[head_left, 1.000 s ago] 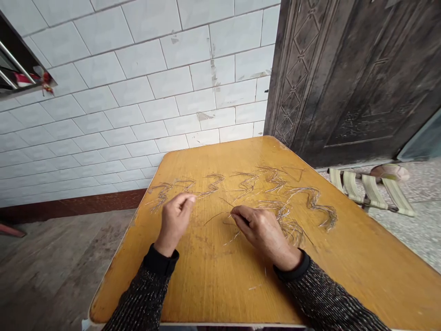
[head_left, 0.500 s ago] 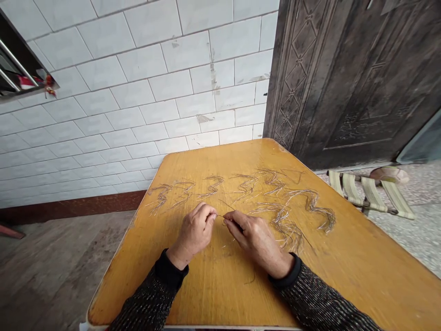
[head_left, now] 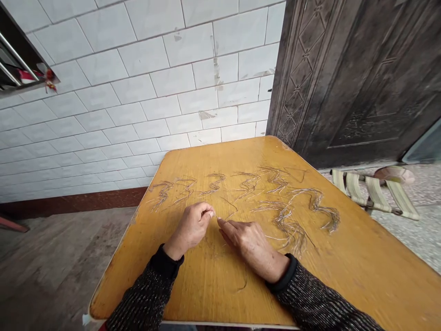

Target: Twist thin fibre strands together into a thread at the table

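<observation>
My left hand (head_left: pixel 193 226) is closed, thumb and forefinger pinching the end of a thin dark wire (head_left: pixel 230 203) just above the table. Close by on its right, my right hand (head_left: pixel 250 241) has its fingers held together, tips at the same wire; the exact contact is too fine to see. Part of the wire bends up and back behind the right fingertips. Beyond my hands lie several zigzag bundles of thin wire (head_left: pixel 217 182). To the right are two larger bundles, a wire bundle (head_left: pixel 284 218) near my right wrist and a wire bundle (head_left: pixel 317 202) farther out.
The yellow wooden table (head_left: pixel 206 289) stands near a white tiled wall (head_left: pixel 165 92). A short loose strand (head_left: pixel 245 284) lies toward its near edge. Right of the table are a dark carved door (head_left: pixel 344 92) and a low strap-seat stool (head_left: pixel 375 193).
Both hands have shifted slightly left, and my right fingers have straightened and moved closer to my left fingertips. The view has tilted and shifted a little.
</observation>
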Action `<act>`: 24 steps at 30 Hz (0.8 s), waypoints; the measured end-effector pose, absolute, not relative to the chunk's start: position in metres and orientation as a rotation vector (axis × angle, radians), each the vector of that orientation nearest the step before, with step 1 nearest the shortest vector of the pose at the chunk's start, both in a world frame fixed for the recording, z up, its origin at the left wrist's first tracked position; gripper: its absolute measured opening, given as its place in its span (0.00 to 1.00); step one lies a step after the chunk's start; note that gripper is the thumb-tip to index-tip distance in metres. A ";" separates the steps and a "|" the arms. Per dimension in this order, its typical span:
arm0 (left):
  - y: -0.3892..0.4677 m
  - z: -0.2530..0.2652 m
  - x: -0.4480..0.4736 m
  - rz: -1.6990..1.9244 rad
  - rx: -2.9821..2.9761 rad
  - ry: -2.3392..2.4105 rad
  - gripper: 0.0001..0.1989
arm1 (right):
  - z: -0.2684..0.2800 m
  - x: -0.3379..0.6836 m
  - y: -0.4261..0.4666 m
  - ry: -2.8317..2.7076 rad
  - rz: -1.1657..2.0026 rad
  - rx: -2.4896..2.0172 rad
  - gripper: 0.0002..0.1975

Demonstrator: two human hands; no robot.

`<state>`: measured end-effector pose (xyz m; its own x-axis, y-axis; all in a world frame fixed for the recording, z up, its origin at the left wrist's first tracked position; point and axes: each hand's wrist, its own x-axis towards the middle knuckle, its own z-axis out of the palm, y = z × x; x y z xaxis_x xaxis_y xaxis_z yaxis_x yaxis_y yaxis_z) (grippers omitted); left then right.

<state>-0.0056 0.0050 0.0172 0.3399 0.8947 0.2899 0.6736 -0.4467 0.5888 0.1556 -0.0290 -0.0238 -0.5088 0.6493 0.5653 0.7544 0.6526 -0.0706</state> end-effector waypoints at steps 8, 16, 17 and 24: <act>0.008 0.020 -0.011 0.689 2.199 1.333 0.08 | -0.024 0.155 -0.029 -2.360 -0.095 -1.144 0.12; 0.014 0.017 -0.018 0.681 2.109 1.316 0.09 | -0.017 0.155 -0.029 -2.248 0.302 -1.168 0.09; 0.014 0.016 -0.017 0.721 2.091 1.304 0.08 | -0.017 0.155 -0.028 -2.175 0.402 -1.169 0.08; 0.002 0.015 -0.002 0.952 2.066 1.221 0.05 | -0.014 0.159 -0.016 -1.583 1.238 -1.107 0.12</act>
<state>-0.0024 0.0019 0.0151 0.3359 0.8949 0.2940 0.5031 -0.4343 0.7472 0.1591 -0.0160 -0.0145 -0.2747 0.9578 0.0847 0.1486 0.1294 -0.9804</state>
